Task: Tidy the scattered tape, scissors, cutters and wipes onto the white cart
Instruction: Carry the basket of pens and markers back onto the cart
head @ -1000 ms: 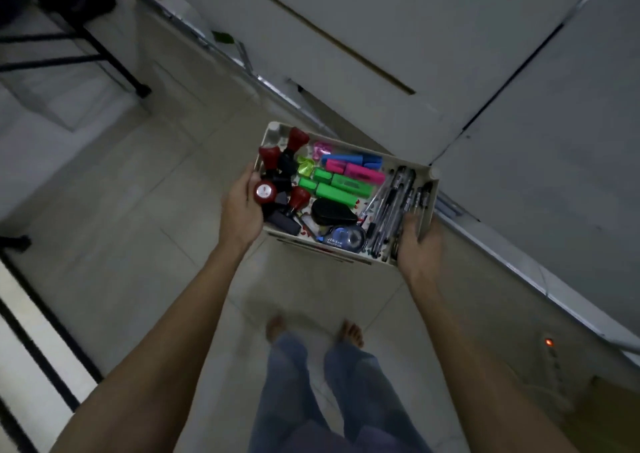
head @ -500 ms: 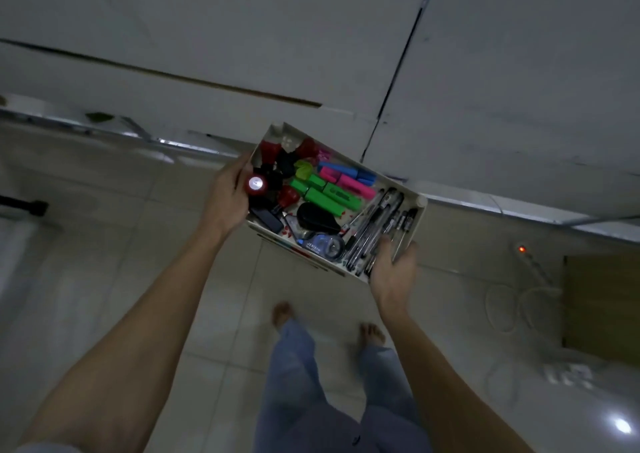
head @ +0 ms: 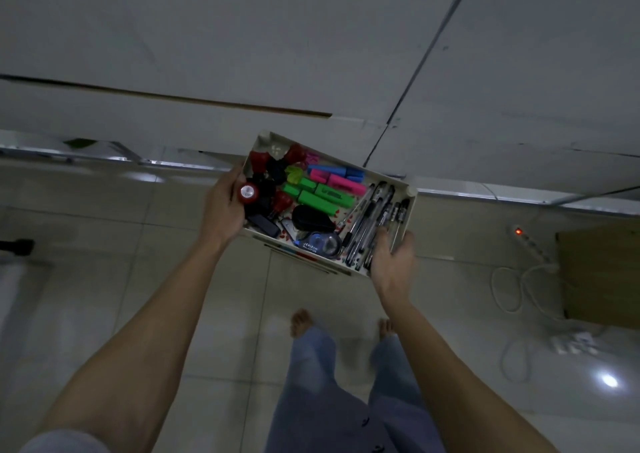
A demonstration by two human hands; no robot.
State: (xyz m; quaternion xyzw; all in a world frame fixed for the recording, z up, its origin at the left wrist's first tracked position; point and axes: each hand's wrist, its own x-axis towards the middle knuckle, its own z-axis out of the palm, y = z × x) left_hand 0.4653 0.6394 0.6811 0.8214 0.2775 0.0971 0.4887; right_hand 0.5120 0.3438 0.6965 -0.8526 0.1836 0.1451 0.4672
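I hold a white stationery tray (head: 391, 180) in front of me above the floor. My left hand (head: 223, 207) grips its left edge and my right hand (head: 393, 260) grips its near right corner. Inside lie green, pink and blue highlighters (head: 320, 191), red and black stamps (head: 266, 182), several pens (head: 375, 224), a black case (head: 310, 218) and a blue correction tape dispenser (head: 320, 242). No white cart, scissors or wipes are in view.
A white wall (head: 311, 37) with a metal floor rail (head: 104, 156) stands just ahead. At the right, a power strip (head: 528, 243) with a lit red switch and white cables (head: 512, 290) lie on the tile floor by a wooden box (head: 599, 276). My bare feet stand below the tray.
The view has swung rightward along the wall, bringing the power strip and wooden box into sight. Both hands keep the same hold on the tray.
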